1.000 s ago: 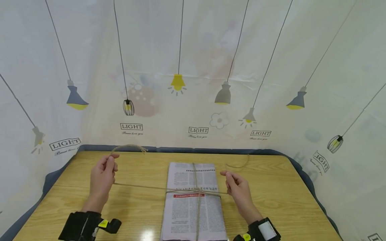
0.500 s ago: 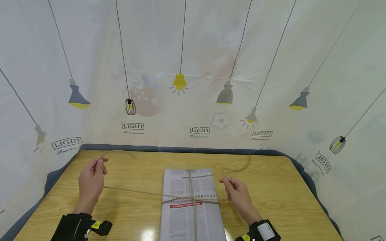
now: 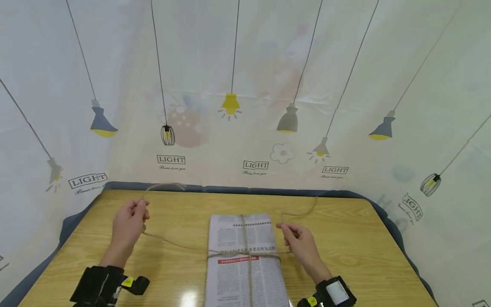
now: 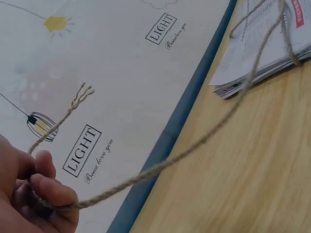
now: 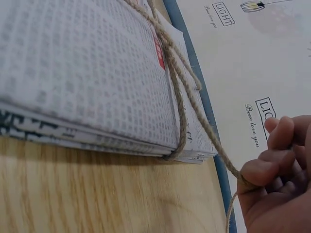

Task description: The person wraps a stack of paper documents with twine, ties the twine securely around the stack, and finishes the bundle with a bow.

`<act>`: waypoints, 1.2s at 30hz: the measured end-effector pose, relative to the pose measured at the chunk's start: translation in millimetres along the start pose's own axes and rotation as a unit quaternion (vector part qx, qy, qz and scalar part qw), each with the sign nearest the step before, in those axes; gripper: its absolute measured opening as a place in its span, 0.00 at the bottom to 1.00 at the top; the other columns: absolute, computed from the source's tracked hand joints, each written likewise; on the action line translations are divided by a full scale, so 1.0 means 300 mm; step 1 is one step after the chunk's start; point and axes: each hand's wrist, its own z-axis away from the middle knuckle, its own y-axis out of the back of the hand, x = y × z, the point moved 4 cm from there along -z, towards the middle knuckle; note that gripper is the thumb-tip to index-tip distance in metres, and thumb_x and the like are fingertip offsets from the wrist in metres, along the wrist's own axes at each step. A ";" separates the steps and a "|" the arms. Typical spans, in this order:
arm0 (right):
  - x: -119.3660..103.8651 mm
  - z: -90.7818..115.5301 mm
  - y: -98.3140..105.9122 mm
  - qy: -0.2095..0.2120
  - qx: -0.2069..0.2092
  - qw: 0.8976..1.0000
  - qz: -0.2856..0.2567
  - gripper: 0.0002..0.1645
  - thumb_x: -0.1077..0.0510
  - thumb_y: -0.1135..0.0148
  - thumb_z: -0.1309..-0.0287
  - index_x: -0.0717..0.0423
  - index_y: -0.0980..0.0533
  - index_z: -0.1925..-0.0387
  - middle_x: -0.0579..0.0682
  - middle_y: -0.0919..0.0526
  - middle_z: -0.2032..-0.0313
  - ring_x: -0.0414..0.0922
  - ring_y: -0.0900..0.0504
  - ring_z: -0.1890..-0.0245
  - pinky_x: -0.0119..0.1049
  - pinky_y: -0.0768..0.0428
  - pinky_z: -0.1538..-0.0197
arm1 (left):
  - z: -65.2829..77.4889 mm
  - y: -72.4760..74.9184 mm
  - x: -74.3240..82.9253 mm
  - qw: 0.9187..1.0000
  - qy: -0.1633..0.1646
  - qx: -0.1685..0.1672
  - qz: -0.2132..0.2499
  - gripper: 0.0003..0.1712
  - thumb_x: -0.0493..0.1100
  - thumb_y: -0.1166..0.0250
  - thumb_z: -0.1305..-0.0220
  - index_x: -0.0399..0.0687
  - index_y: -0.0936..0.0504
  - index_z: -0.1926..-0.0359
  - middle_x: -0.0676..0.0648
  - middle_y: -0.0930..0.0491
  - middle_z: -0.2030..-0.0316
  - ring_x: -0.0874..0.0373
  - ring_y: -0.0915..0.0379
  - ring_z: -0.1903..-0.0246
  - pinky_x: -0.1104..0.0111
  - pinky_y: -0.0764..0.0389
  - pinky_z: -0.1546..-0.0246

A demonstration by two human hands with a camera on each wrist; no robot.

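A stack of folded newspapers (image 3: 230,281) lies on the wooden table, with jute twine (image 3: 250,273) crossing its top both ways and meeting near the red headline. To the left of the stack, my left hand (image 3: 128,224) grips one length of the twine (image 4: 194,145); its frayed end (image 4: 82,94) sticks up past the fingers. That length sags slightly toward the crossing. On the other side, my right hand (image 3: 301,243) pinches the second length (image 5: 214,138) between curled fingers and thumb. Its loose tail (image 3: 307,213) trails off toward the table's back edge.
The wooden table (image 3: 364,247) has a blue-grey border (image 3: 268,192) along its back. Behind it hangs a pale curtain (image 3: 215,51) printed with lamps. A black camera strap (image 3: 96,285) is on the left wrist and another strap (image 3: 333,294) on the right.
My left hand pulled outward to the left, then came back toward the stack, and its twine went from taut to slack. The stack slid slightly toward me. My right hand barely moved.
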 end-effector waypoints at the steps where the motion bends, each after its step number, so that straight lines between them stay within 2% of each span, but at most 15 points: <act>1: -0.012 0.007 -0.003 -0.006 -0.006 1.000 -0.010 0.20 0.49 0.47 0.31 0.57 0.22 0.49 0.54 0.28 0.77 0.41 0.36 0.81 0.31 0.36 0.78 | -0.002 -0.010 -0.013 1.000 0.013 -0.013 0.000 0.27 0.57 0.58 0.25 0.38 0.30 0.46 0.44 0.26 0.68 0.59 0.31 0.77 0.68 0.24 0.77; 3: -0.010 0.009 -0.009 -0.011 -0.014 0.999 -0.028 0.19 0.50 0.47 0.31 0.59 0.22 0.49 0.55 0.28 0.76 0.41 0.36 0.81 0.30 0.37 0.78 | 0.000 -0.031 -0.043 0.998 0.039 -0.042 -0.018 0.27 0.56 0.59 0.25 0.37 0.31 0.43 0.41 0.23 0.64 0.57 0.27 0.73 0.66 0.22 0.71; 5: -0.011 0.011 -0.016 -0.016 -0.021 0.999 -0.042 0.19 0.51 0.48 0.31 0.61 0.22 0.50 0.55 0.28 0.76 0.41 0.37 0.81 0.31 0.37 0.78 | 0.009 -0.052 -0.076 0.994 0.055 -0.071 -0.055 0.30 0.56 0.60 0.25 0.35 0.35 0.39 0.36 0.23 0.55 0.50 0.24 0.64 0.60 0.21 0.63; 8: -0.004 0.010 -0.023 -0.013 -0.028 0.998 -0.057 0.19 0.52 0.49 0.30 0.62 0.23 0.50 0.55 0.28 0.76 0.41 0.38 0.82 0.32 0.37 0.77 | 0.037 -0.081 -0.101 0.986 0.036 -0.084 -0.140 0.32 0.53 0.56 0.26 0.31 0.42 0.35 0.29 0.30 0.46 0.39 0.28 0.53 0.52 0.25 0.59; 10: -0.006 0.012 -0.026 -0.015 -0.032 0.997 -0.064 0.19 0.52 0.49 0.30 0.62 0.23 0.50 0.55 0.28 0.76 0.42 0.38 0.82 0.33 0.37 0.77 | 0.063 -0.107 -0.091 0.977 0.009 -0.082 -0.194 0.30 0.52 0.51 0.28 0.31 0.39 0.38 0.30 0.29 0.48 0.40 0.28 0.56 0.52 0.26 0.62; 12: -0.006 0.013 -0.028 -0.016 -0.033 0.997 -0.065 0.19 0.51 0.49 0.30 0.62 0.23 0.50 0.54 0.28 0.76 0.42 0.38 0.81 0.33 0.37 0.76 | 0.098 -0.149 -0.064 0.970 -0.017 -0.095 -0.225 0.24 0.51 0.47 0.30 0.33 0.30 0.46 0.36 0.24 0.58 0.45 0.27 0.67 0.56 0.28 0.69; 14: -0.008 0.014 -0.028 -0.017 -0.032 0.997 -0.065 0.19 0.51 0.49 0.30 0.62 0.23 0.50 0.54 0.28 0.76 0.42 0.38 0.81 0.34 0.37 0.76 | 0.143 -0.208 -0.038 0.964 -0.023 -0.147 -0.220 0.19 0.52 0.46 0.30 0.40 0.21 0.59 0.44 0.23 0.72 0.54 0.31 0.77 0.62 0.33 0.76; 17: -0.009 0.015 -0.028 -0.017 -0.033 0.997 -0.065 0.19 0.51 0.49 0.30 0.61 0.23 0.50 0.54 0.28 0.75 0.42 0.38 0.82 0.34 0.37 0.76 | 0.216 -0.301 -0.023 0.951 0.000 -0.255 -0.174 0.24 0.57 0.47 0.31 0.47 0.17 0.73 0.51 0.26 0.84 0.59 0.38 0.85 0.67 0.38 0.80; 18: -0.009 0.016 -0.028 -0.016 -0.034 0.997 -0.066 0.19 0.51 0.49 0.30 0.61 0.23 0.50 0.53 0.28 0.75 0.41 0.38 0.82 0.34 0.37 0.76 | 0.238 -0.326 -0.027 0.948 0.012 -0.279 -0.155 0.25 0.58 0.46 0.31 0.48 0.17 0.76 0.52 0.27 0.86 0.60 0.38 0.86 0.68 0.39 0.81; 20: -0.009 0.016 -0.028 -0.014 -0.035 0.997 -0.067 0.20 0.51 0.49 0.30 0.61 0.23 0.50 0.53 0.28 0.76 0.41 0.39 0.83 0.33 0.37 0.77 | 0.271 -0.362 -0.045 0.946 0.038 -0.301 -0.118 0.26 0.59 0.46 0.31 0.46 0.18 0.77 0.51 0.25 0.87 0.61 0.36 0.87 0.69 0.38 0.84; 22: -0.009 0.017 -0.028 -0.014 -0.038 0.997 -0.069 0.20 0.51 0.49 0.30 0.61 0.23 0.50 0.52 0.28 0.76 0.40 0.40 0.84 0.32 0.37 0.78 | 0.285 -0.385 -0.073 0.952 0.067 -0.289 -0.080 0.25 0.57 0.45 0.31 0.43 0.18 0.74 0.51 0.25 0.87 0.62 0.35 0.88 0.71 0.37 0.86; 24: -0.009 0.017 -0.029 -0.014 -0.041 0.997 -0.070 0.20 0.51 0.49 0.30 0.62 0.23 0.50 0.52 0.28 0.76 0.40 0.42 0.85 0.31 0.39 0.79 | 0.288 -0.398 -0.100 0.961 0.095 -0.255 -0.045 0.23 0.55 0.44 0.32 0.40 0.18 0.67 0.50 0.24 0.86 0.62 0.33 0.88 0.71 0.35 0.87; 27: -0.007 0.019 -0.031 -0.017 -0.043 0.996 -0.071 0.20 0.50 0.50 0.30 0.61 0.23 0.50 0.51 0.29 0.77 0.39 0.44 0.86 0.31 0.40 0.80 | 0.283 -0.416 -0.135 0.966 0.151 -0.209 0.023 0.25 0.54 0.43 0.32 0.34 0.21 0.54 0.50 0.22 0.82 0.62 0.32 0.85 0.72 0.34 0.85; 31: -0.001 0.019 -0.036 -0.022 -0.042 0.997 -0.066 0.21 0.49 0.49 0.30 0.61 0.23 0.50 0.51 0.29 0.76 0.39 0.44 0.85 0.30 0.41 0.80 | 0.271 -0.439 -0.156 0.957 0.214 -0.161 0.115 0.26 0.54 0.43 0.32 0.34 0.25 0.49 0.51 0.25 0.78 0.64 0.34 0.83 0.74 0.35 0.85; 36: 0.000 0.023 -0.042 -0.028 -0.043 0.997 -0.064 0.20 0.50 0.50 0.30 0.61 0.23 0.50 0.51 0.29 0.76 0.40 0.44 0.84 0.30 0.41 0.80 | 0.257 -0.451 -0.144 0.940 0.240 -0.122 0.210 0.21 0.53 0.49 0.28 0.39 0.28 0.49 0.50 0.32 0.68 0.62 0.35 0.75 0.74 0.33 0.81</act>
